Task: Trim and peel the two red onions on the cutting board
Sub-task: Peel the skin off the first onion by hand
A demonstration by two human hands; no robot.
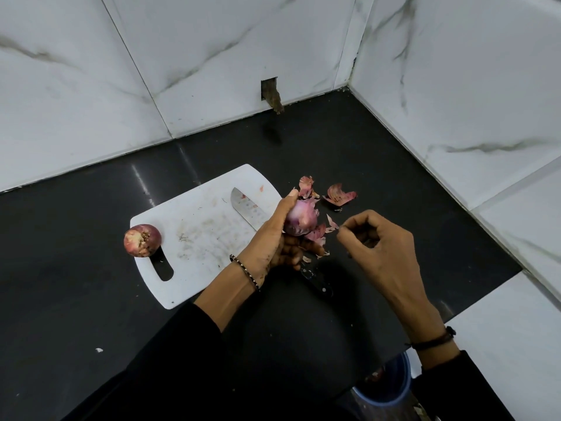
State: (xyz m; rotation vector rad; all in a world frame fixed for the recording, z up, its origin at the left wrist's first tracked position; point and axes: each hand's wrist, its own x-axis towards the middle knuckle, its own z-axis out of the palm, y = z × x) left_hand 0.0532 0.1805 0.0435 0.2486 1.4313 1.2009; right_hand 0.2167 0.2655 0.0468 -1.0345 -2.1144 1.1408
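board: one cutting board (194, 235), under the work.
knife: one (247, 209), flat on the board (idle; peeling looks like handwork).
left hand (273, 241): fingers clamped round the half-skinned onion (300, 218), held over the board's right edge, likely to steady it.
right hand (379, 247): fingertips pinch a skin sliver (332, 222), probably stripping it.
onions: two; the unpeeled onion (142, 240) waits at the board's left end.
loose skins (340, 194): two big ones.

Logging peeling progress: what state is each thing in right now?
Held red onion: partly peeled, gripped by left hand.
Second red onion: unpeeled, on cutting board.
Knife: lying flat, unheld.
Right hand: pinching a skin strip.
Loose peels: on counter.
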